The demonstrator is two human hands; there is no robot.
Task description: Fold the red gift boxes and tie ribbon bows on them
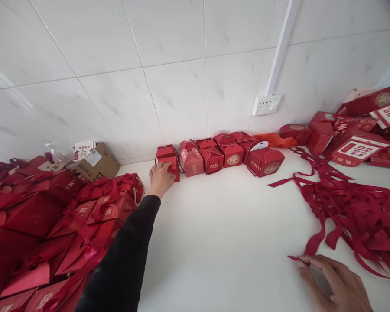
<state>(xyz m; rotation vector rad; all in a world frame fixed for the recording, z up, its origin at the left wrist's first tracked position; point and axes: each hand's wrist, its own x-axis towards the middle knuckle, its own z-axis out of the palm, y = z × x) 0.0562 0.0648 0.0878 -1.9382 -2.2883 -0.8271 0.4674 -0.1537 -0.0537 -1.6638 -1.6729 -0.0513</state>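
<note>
My left hand (161, 177) reaches out to the far side of the white table, its fingers curled over a small red gift box (173, 167) at the left end of a row. Part of that box is hidden under the hand. Near the front right, my right hand (338, 279) pinches the end of a dark red ribbon (316, 242) between thumb and fingers. That ribbon leads up into a tangled ribbon pile (360, 212) on the right. More red gift boxes (233, 155) with gold print stand in the row along the wall.
Stacked red boxes with bows (26, 216) fill the left side, a brown carton (97, 162) behind them. At the back right lies a heap of red boxes (357, 147). An orange-red plastic bag (274, 139) rests by the wall, below a power socket (266, 105).
</note>
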